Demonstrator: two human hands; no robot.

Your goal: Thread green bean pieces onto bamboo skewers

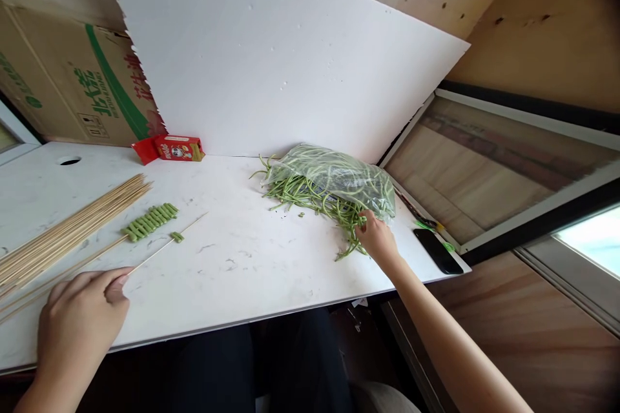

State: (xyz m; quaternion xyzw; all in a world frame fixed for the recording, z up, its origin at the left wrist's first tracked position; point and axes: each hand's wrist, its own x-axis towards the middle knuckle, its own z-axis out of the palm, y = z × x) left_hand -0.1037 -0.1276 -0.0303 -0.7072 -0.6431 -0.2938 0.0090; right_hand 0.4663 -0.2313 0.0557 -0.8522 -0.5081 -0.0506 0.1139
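Note:
My left hand (82, 310) is closed around a thin bamboo skewer (150, 257) at the left front of the table. One short piece of green bean (177, 237) is threaded near its far end. Just beyond lies a finished-looking skewer packed with a row of bean pieces (150, 221). At the right, my right hand (376, 235) reaches into long green beans (310, 197) that spill from a clear plastic bag (339, 171). Its fingers are bent together at the beans; they seem to pinch a bean, though the fingertips are partly hidden.
A bundle of bare bamboo skewers (72, 229) lies at the left. Against the white back board (290, 58) stands a small red box (179, 148). A black phone (437, 250) and scissors (421, 216) rest near the right edge. A cardboard box (72, 77) is behind on the left.

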